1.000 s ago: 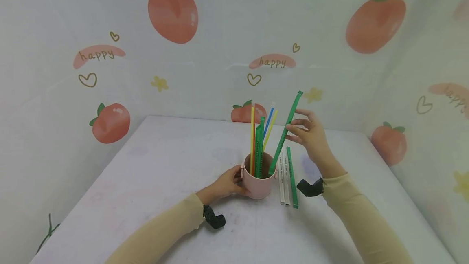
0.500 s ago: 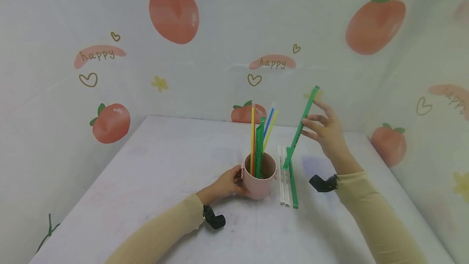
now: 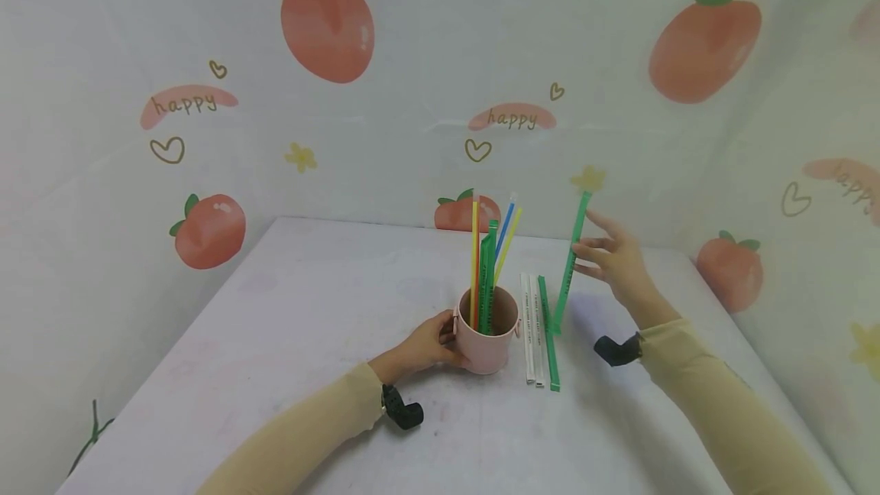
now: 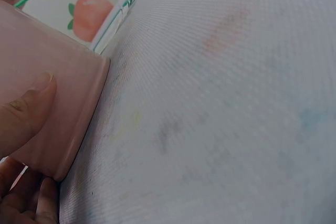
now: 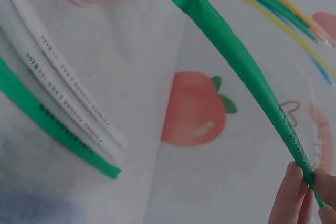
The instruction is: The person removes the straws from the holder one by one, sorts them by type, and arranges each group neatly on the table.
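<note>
My left hand [image 3: 428, 342] grips the side of a small pink pail [image 3: 484, 356], its thumb pressed on the wall in the left wrist view. Loose yellow, red and blue straws [image 3: 505, 229] and green paper-wrapped straws [image 3: 486, 281] stand in the pail. Right of it, my right hand [image 3: 615, 260] pinches a green paper-wrapped straw [image 3: 573, 254] near its upper part; in the right wrist view this wrapped straw [image 5: 247, 74] slants past the pail. Its lower end is beside the row on the table; whether it touches the table, I cannot tell.
Beside the pail, white paper-wrapped straws [image 3: 528, 342] and another green wrapped straw [image 3: 551, 354] lie side by side on the white-covered table [image 3: 357, 281]. A peach-printed curtain [image 3: 399, 82] hangs behind.
My right hand has moved right, away from the pail, carrying the green wrapped straw out from the rim, then lowered it beside the row. The left hand and pail have stayed put.
</note>
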`<state>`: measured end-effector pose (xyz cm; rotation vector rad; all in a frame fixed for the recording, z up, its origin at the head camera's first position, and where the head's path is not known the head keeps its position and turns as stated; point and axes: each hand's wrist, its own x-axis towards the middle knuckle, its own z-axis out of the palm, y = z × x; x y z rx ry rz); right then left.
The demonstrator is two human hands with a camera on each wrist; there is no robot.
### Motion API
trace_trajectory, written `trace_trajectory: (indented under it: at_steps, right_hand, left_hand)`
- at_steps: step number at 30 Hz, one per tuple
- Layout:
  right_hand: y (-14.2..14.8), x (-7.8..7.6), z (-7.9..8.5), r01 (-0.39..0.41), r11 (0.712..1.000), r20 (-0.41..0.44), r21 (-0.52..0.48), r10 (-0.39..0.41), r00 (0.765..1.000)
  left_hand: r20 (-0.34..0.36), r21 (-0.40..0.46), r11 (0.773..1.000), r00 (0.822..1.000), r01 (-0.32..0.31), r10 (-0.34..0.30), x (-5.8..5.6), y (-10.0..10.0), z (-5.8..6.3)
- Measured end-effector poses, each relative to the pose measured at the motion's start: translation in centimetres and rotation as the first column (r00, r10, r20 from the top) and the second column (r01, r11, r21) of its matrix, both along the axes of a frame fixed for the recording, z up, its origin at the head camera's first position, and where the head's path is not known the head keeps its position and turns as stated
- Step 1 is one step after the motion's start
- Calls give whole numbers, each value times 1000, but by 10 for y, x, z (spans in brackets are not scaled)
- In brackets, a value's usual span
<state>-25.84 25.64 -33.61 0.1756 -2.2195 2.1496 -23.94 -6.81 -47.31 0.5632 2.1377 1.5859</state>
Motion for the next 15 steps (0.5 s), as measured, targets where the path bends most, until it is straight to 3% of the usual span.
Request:
trace_trajectory:
  at_steps: [8, 15]
  right_hand:
    - [14, -9, -28, 24, 986, 2, 166, -25, 1000]
    - [15, -12, -50, 37, 950, 59, 311, -58, 997]
  left_hand:
    - [0, -13, 1000, 1000, -11, 11, 0, 1, 0]
    - [14, 8, 1000, 1000, -8, 8, 0, 1, -1]
